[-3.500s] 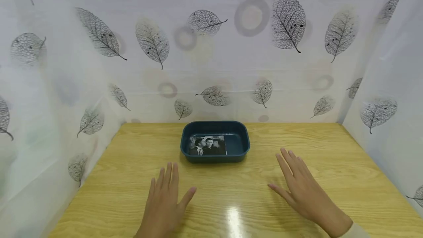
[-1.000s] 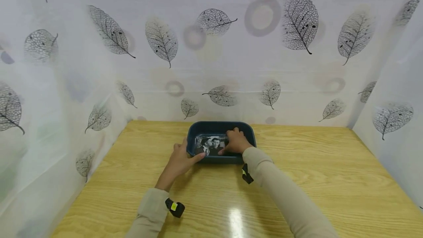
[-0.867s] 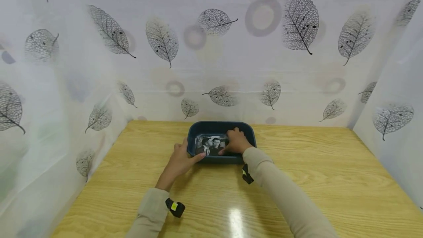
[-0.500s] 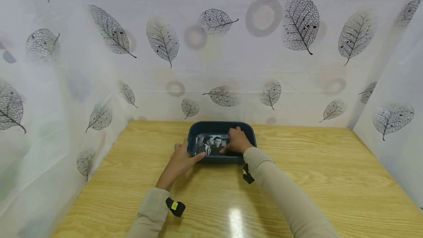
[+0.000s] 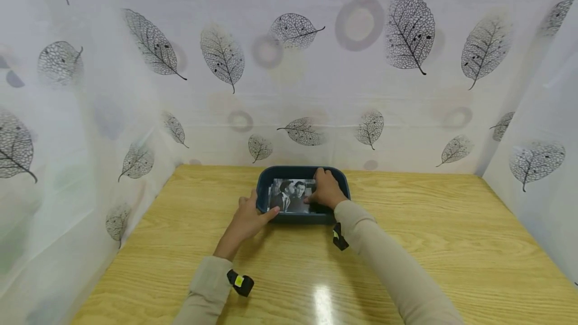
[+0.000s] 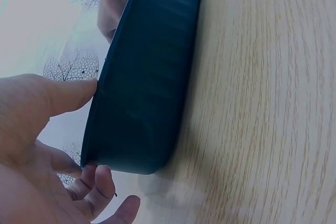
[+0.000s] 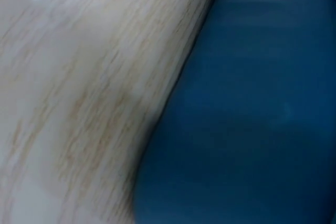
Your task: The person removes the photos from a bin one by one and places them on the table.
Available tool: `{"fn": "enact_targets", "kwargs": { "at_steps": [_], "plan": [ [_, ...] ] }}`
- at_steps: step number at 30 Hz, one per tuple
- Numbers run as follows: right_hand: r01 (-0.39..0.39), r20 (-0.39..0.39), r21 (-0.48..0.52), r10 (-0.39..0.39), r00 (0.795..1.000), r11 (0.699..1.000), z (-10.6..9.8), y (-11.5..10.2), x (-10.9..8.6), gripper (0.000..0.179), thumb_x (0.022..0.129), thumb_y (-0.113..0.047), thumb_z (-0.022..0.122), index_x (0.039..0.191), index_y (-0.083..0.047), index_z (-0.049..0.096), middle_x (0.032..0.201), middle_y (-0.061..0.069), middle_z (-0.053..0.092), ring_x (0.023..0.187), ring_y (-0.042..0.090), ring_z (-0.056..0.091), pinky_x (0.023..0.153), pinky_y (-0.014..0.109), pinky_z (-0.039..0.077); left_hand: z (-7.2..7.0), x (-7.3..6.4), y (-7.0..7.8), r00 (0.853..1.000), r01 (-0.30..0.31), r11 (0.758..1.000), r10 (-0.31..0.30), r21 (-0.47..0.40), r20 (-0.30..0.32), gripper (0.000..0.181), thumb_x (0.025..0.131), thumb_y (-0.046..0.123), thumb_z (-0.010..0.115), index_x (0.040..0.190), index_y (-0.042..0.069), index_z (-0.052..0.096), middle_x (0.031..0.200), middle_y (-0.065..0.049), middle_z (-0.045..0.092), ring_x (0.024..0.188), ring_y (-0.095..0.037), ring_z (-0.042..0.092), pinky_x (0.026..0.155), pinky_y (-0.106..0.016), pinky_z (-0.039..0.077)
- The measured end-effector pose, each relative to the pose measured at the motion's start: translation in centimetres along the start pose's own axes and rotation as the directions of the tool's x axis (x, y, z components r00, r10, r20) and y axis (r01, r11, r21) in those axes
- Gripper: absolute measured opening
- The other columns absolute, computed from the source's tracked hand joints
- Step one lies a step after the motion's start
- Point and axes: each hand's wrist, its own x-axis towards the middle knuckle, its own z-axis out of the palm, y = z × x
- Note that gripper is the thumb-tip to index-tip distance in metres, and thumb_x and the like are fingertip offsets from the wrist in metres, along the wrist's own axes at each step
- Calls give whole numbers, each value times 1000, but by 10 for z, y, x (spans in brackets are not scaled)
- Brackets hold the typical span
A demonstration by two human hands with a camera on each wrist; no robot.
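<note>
A dark blue rectangular tray [image 5: 298,218] stands near the back of the table. In it, a black-and-white photo [image 5: 289,194] is raised slightly from the bottom, with a pale edge of something under it at the left. My right hand [image 5: 327,189] reaches over the front rim and grips the photo's right side between thumb and fingers. My left hand [image 5: 247,218] holds the tray's left front corner. In the left wrist view, the thumb [image 6: 73,95] lies against the rim and the fingers bend round the corner. The right wrist view holds only the tray's outer wall [image 7: 247,108] and tabletop.
The wood-grain table [image 5: 451,245] extends to both sides of the tray. A white leaf-print curtain [image 5: 307,84] closes off the back and both sides. Each wrist carries a small black camera strap, such as the left strap [image 5: 240,283].
From resting apart over the table, both hands have come to the tray. Over the last half second the right hand has lifted the photo slightly off the bottom; the left hand has stayed put.
</note>
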Motion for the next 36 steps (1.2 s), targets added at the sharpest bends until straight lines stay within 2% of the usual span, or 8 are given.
{"fn": "enact_targets", "kwargs": {
  "at_steps": [9,14,18,20,23,26,29,36],
  "plan": [
    [39,-50,22,-38,998,999,-8,-3,-2,58,79,-13,89,121,3,51,113,22,58,106,39,57,91,52,47,0,1,-1,1000,-12,1000,12,-10,-1,89,100,39,64,158,-8,16,152,-39,28,137,-54,37,110,-64,33],
    [77,-70,64,-73,995,995,-14,1,-4,50,82,-6,83,122,4,53,115,23,59,102,37,59,86,50,50,1,2,-2,998,-65,997,64,-51,-16,82,101,30,63,157,-10,18,151,-39,34,140,-51,35,112,-62,30],
    [124,-93,89,-116,989,988,-20,3,-6,43,84,-2,80,119,4,56,116,23,62,100,36,60,85,49,51,1,2,-3,995,-96,991,95,-92,-18,77,102,22,62,157,-10,18,149,-37,40,137,-48,42,111,-60,34],
    [154,-109,104,-143,984,983,-24,3,-7,40,84,-1,79,117,5,59,112,22,63,95,34,61,82,48,51,0,1,-4,995,-95,991,94,-97,-15,76,103,22,61,157,-9,18,141,-35,49,128,-45,51,105,-58,41],
    [188,-125,143,-171,977,972,-30,3,-8,38,83,0,78,116,6,61,93,17,63,77,28,58,72,43,49,0,0,-5,997,-83,992,83,-92,-9,77,103,24,61,158,-8,17,111,-24,61,101,-35,61,85,-46,50],
    [193,-115,201,-172,978,960,-34,2,-8,38,83,2,77,118,6,62,75,10,58,63,20,53,62,37,47,0,0,-7,998,-64,994,65,-90,4,80,103,27,60,159,-6,14,87,-12,53,79,-25,53,67,-36,43],
    [178,-98,263,-157,983,948,-40,2,-8,37,84,5,74,119,5,62,71,8,60,60,16,58,60,34,50,0,0,-7,998,-58,995,59,-85,11,80,104,28,59,159,-8,13,85,-9,49,75,-21,49,64,-32,40],
    [129,-90,338,-105,990,932,-62,5,-14,36,88,6,70,123,2,63,89,17,68,74,23,68,64,35,54,-1,1,-5,999,-34,995,36,-90,24,79,105,27,57,159,-8,11,85,-9,49,74,-21,47,64,-32,39]
  ]
}}
